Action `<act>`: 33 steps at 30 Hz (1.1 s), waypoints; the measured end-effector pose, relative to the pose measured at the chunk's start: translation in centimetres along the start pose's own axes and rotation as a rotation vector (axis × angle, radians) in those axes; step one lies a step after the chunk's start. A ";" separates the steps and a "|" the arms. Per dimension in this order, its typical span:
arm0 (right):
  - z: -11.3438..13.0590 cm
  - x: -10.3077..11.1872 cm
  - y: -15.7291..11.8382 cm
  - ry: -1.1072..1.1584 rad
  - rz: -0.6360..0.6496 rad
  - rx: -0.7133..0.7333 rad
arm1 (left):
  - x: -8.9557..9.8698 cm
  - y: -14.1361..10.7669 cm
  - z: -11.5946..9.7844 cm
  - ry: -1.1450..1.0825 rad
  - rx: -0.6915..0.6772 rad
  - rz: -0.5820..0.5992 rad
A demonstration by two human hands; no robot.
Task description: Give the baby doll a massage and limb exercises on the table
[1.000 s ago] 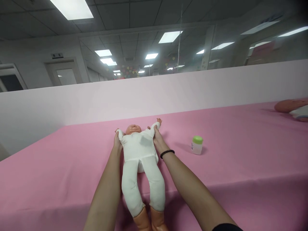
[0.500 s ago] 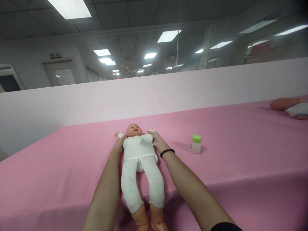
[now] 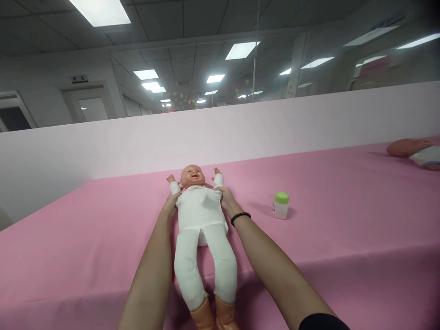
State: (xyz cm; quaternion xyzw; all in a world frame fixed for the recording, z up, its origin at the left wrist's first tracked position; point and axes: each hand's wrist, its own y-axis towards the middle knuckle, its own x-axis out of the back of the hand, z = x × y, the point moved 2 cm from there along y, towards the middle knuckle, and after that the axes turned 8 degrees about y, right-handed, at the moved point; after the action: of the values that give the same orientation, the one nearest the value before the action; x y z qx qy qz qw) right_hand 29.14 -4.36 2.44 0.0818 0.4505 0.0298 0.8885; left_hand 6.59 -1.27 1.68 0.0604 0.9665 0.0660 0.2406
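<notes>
"What's taking up most room?"

"The table (image 3: 343,201), with smooth pink cloth (image 3: 85,256) draping over its front edge. A flat white wall (image 3: 240,135) is closing off the back."

"And lying on it?"

"The doll (image 3: 199,208) is lying face up, its soft white fabric body wrinkling slightly, its glossy feet reaching past the front edge. Another doll (image 3: 409,147) is lying far right, partly cut off from view."

"What are the hands doing?"

"The left hand (image 3: 171,205) is gripping the doll below one arm, the right hand (image 3: 227,201) below the other."

"Anything beside them?"

"A rounded, whitish jar (image 3: 281,211) is standing upright to the right, apart from both dolls. A black beaded bracelet (image 3: 240,217) is circling the right wrist."
</notes>
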 end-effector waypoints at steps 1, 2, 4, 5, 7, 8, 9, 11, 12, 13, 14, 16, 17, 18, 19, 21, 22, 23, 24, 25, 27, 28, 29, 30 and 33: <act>0.2 -0.2 -0.2 0.018 0.051 -0.012 | -0.2 -0.1 -0.5 -0.014 -0.068 0.047; 0.4 -0.5 -0.3 0.038 0.098 -0.016 | -0.3 -0.2 -0.9 -0.033 -0.134 0.084; 0.8 -0.8 -0.4 0.079 0.147 -0.014 | -0.4 -0.4 -1.5 -0.070 -0.210 0.100; 0.8 -0.9 -0.4 0.097 0.141 -0.011 | -0.4 -0.5 -1.6 -0.081 -0.215 0.083; 0.8 -0.8 -0.4 0.123 0.098 -0.011 | -0.3 -0.4 -1.4 -0.085 -0.195 0.051; 0.7 -0.7 -0.4 0.129 0.087 -0.017 | -0.1 -0.3 -1.2 -0.077 -0.179 0.048; 0.7 -0.5 -0.3 0.130 0.082 -0.020 | 0.0 -0.2 -1.0 -0.065 -0.163 0.052; 0.6 -0.3 -0.2 0.115 0.082 -0.018 | 0.2 -0.1 -0.7 -0.038 -0.129 0.069; 0.6 -0.2 -0.2 0.108 0.082 -0.016 | 0.3 -0.1 -0.6 -0.029 -0.114 0.072; 0.6 -0.1 -0.2 0.106 0.083 -0.015 | 0.3 -0.2 -0.6 -0.025 -0.104 0.074; 0.7 -0.1 -0.2 0.107 0.085 -0.011 | 0.3 -0.4 -0.7 -0.027 -0.102 0.082; 0.8 -0.3 -0.3 0.111 0.098 0.009 | -0.1 -0.8 -1.2 -0.052 -0.134 0.136; 0.9 -0.5 -0.4 0.113 0.108 0.024 | -0.4 -1.0 -1.5 -0.075 -0.171 0.176; 1.0 -0.7 -0.6 0.115 0.119 0.041 | -0.7 -1.2 -1.8 -0.102 -0.215 0.214; 1.1 -1.0 -0.8 0.118 0.131 0.058 | -0.9 -1.3 -2.0 -0.125 -0.251 0.243; 1.2 -1.5 -1.2 0.122 0.152 0.070 | -1.2 -1.1 -2.1 -0.130 -0.261 0.253; 1.3 -1.8 -1.4 0.123 0.159 0.067 | -1.3 -0.9 -1.8 -0.108 -0.228 0.242; 1.3 -2.0 -1.7 0.124 0.165 0.057 | -1.2 -0.6 -1.5 -0.078 -0.182 0.225; 1.3 -2.2 -1.8 0.125 0.168 0.040 | -1.0 -0.3 -1.0 -0.046 -0.134 0.205; 1.3 -2.4 -2.0 0.130 0.171 0.021 | -0.8 0.0 -0.5 -0.013 -0.092 0.184; 1.3 -2.6 -2.1 0.137 0.179 -0.022 | -0.3 0.6 0.3 0.050 -0.042 0.146; 1.2 -2.6 -2.0 0.132 0.179 -0.043 | 0.0 0.8 0.6 0.075 -0.035 0.133; 1.2 -2.5 -1.9 0.116 0.172 -0.061 | 0.2 0.9 0.7 0.091 -0.039 0.123; 1.2 -2.4 -1.7 0.092 0.159 -0.076 | 0.3 0.9 0.8 0.093 -0.050 0.125; 1.2 -1.9 -1.4 0.034 0.149 -0.108 | 0.1 0.6 0.4 0.036 -0.092 0.160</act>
State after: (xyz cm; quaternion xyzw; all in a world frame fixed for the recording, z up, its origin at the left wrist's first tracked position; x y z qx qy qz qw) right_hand 28.98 -6.11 4.42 0.0666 0.4558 0.1216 0.8792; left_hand 6.77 -0.64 1.35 0.1249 0.9588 0.1303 0.2195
